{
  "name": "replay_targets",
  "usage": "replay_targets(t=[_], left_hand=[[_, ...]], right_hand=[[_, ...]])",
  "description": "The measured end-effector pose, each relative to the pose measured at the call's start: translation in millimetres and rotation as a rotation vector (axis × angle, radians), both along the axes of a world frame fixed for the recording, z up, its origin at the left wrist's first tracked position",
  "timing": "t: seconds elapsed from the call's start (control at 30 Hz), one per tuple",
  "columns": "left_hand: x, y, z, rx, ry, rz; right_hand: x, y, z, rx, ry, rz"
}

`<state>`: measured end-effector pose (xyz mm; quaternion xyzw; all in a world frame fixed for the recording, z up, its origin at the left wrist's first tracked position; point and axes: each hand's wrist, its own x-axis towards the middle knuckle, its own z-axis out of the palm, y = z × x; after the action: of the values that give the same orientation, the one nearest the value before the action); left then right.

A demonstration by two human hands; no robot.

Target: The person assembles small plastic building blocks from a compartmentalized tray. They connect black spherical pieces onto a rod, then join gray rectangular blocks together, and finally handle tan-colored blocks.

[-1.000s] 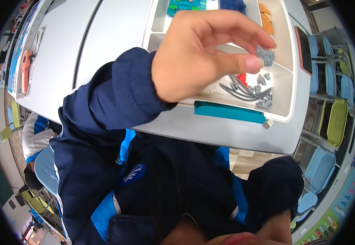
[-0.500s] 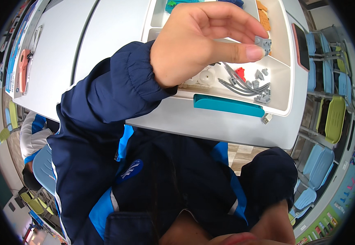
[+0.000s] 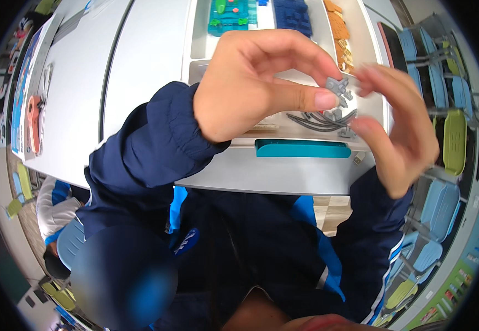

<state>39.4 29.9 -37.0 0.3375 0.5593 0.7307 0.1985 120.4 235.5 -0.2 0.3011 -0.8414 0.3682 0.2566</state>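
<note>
My left hand pinches a small grey studded building brick between thumb and fingertips, above the front of a white sorting tray. Just right of the brick is my right hand, slightly blurred, thumb and fingers apart with nothing seen between them. Below the two hands, grey flexible hoses and small grey parts lie in the front compartment. Part of that compartment is hidden behind my left hand.
Farther compartments hold teal pieces, dark blue pieces and orange pieces. A teal handle runs along the tray's front, near a USB plug. A phone lies right; pink tool left. Another person sits at left.
My right hand has come up from the lower right to beside the brick. My left hand has moved slightly left and down in the picture, still holding the brick, which is now turned.
</note>
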Motion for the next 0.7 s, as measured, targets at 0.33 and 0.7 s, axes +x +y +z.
replay_targets(t=[0.33,0.7], left_hand=[[3.9,5.6,1.2,0.006,-0.051,-0.009],[8.0,15.9,-12.3,-0.389,0.716,0.055]], right_hand=[[-28.1,42.3,19.7,0.349,-0.33,-0.012],[-42.0,70.5,-42.9,0.631,-0.557,0.023]])
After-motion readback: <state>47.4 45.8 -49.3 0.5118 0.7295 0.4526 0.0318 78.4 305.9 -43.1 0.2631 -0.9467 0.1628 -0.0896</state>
